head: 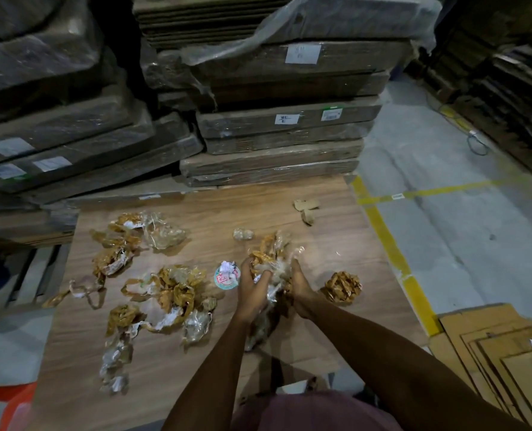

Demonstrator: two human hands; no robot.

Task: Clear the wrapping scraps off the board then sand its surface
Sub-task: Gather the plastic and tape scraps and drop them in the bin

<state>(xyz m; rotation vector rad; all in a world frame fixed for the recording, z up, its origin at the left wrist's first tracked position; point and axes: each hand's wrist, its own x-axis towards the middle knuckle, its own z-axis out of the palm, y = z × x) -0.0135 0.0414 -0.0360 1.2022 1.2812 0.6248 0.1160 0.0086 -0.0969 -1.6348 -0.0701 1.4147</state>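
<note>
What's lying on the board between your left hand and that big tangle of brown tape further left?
In the head view, a round red-and-white sticker label lies on the board, right beside the left hand, with bare wood before the brown tape tangle.

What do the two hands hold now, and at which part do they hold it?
Both the left hand and the right hand grip one bundle of wrapping scraps, squeezing its lower part from opposite sides.

Box labels [303, 53] too small to read; board [171, 377] cut off below.

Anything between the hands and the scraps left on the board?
Nothing visible. Both hands already grip one scrap bundle; the other scraps lie open on the board, left of the hands.
</note>
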